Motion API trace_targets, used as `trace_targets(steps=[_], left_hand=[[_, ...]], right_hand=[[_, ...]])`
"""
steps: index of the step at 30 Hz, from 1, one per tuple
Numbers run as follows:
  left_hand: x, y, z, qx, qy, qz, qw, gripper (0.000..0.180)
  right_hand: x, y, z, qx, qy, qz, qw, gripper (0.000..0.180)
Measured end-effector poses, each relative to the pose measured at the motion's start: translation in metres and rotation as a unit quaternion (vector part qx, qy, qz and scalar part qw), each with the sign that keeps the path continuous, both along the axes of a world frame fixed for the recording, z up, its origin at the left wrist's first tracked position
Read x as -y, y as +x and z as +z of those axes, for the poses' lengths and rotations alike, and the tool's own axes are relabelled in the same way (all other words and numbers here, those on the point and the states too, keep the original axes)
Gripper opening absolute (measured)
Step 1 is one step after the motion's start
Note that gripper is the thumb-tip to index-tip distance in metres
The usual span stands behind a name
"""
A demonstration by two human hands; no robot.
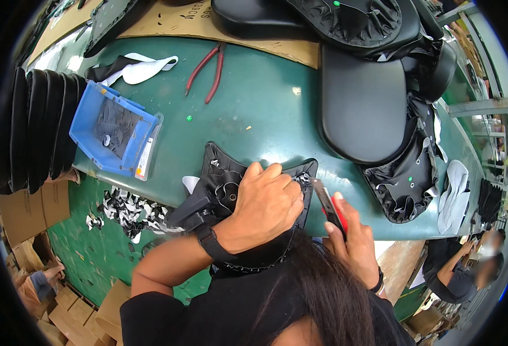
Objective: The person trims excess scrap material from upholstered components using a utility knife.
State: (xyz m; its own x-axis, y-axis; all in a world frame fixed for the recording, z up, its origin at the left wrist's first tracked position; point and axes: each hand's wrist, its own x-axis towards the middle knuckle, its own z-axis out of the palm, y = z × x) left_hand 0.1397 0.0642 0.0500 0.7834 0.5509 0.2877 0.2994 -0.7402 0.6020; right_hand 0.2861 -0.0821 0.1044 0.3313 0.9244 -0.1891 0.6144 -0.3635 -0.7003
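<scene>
From where I stood, the knife was the worry: the person's right hand (352,233) had its fingers closed round a red-and-black utility knife (333,214), its blade at the upper right corner of a black cover (222,177). That cover rested against the near edge of the green table (254,121), and the left hand (268,199) lay on top, fingers curled in tight and seemingly gripping it, though their tips were hidden. The blade pointed just beside those knuckles, so a slip, or fabric giving way suddenly, could have nicked them; too deep a stroke might have slit the black material. Off to the left, a blue bin (81,124) held small, flat, dark pieces (117,122) and one pale scrap (107,140); standing by the table's edge, it could have been knocked off by a careless elbow. Cardboard boxes (72,320) crowded the floor, their contents unclear to me.
</scene>
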Motion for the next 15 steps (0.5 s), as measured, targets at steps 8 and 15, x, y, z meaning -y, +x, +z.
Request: trace_targets(steps=[8, 15], left_hand=[[-0.009, 0.002, 0.0, 0.082, -0.179, 0.008, 0.98, 0.028], [-0.03, -0.03, 0.015, 0.257, -0.554, 0.002, 0.792, 0.03]], right_hand=[[0.005, -0.009, -0.014, 0.09, 0.002, 0.097, 0.991, 0.06], [0.026, -0.003, -0.025, -0.026, 0.06, 0.018, 0.998, 0.062]])
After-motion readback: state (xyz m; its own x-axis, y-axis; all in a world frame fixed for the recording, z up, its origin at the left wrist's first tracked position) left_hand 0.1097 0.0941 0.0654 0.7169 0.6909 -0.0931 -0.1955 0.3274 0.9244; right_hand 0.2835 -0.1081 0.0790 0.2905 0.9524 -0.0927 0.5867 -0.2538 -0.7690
